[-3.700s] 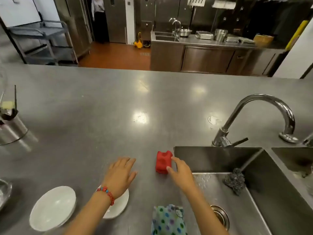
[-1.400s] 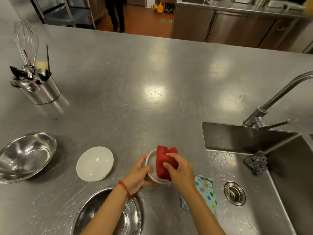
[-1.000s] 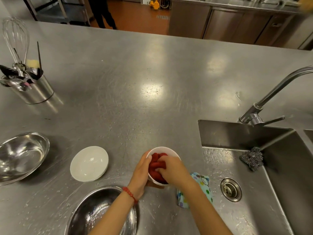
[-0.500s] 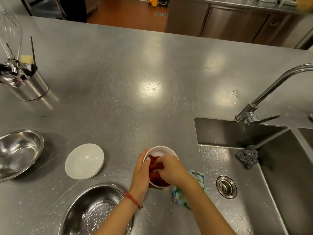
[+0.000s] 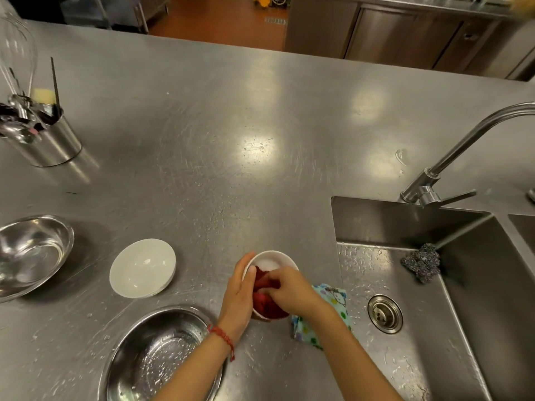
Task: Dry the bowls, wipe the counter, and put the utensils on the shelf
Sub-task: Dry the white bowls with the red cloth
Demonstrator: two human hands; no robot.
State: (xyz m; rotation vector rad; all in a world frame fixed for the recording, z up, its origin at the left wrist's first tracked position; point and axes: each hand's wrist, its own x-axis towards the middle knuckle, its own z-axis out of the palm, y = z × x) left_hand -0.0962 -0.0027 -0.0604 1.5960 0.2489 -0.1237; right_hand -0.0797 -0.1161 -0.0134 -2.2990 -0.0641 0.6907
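Observation:
My left hand [image 5: 237,299] grips the left side of a small white bowl [image 5: 269,262] held tilted above the steel counter [image 5: 217,146]. My right hand [image 5: 292,289] presses a red cloth [image 5: 263,296] into that bowl. A second white bowl [image 5: 142,267] stands on the counter to the left. Two steel bowls lie nearby: one wet steel bowl [image 5: 156,357] at the front, another steel bowl [image 5: 29,253] at the far left. A steel utensil holder [image 5: 47,140] with a whisk and spoons stands at the back left.
A dotted cloth [image 5: 333,299] lies under my right forearm at the sink edge. The sink [image 5: 434,314] with drain and a steel scourer [image 5: 421,261] is at the right, with the tap [image 5: 463,143] arching above it. Water drops speckle the counter near the bowls.
My right hand took the red cloth from the counter and pushed it into the small white bowl, which my left hand lifted. The cloth has since shifted toward the bowl's near side.

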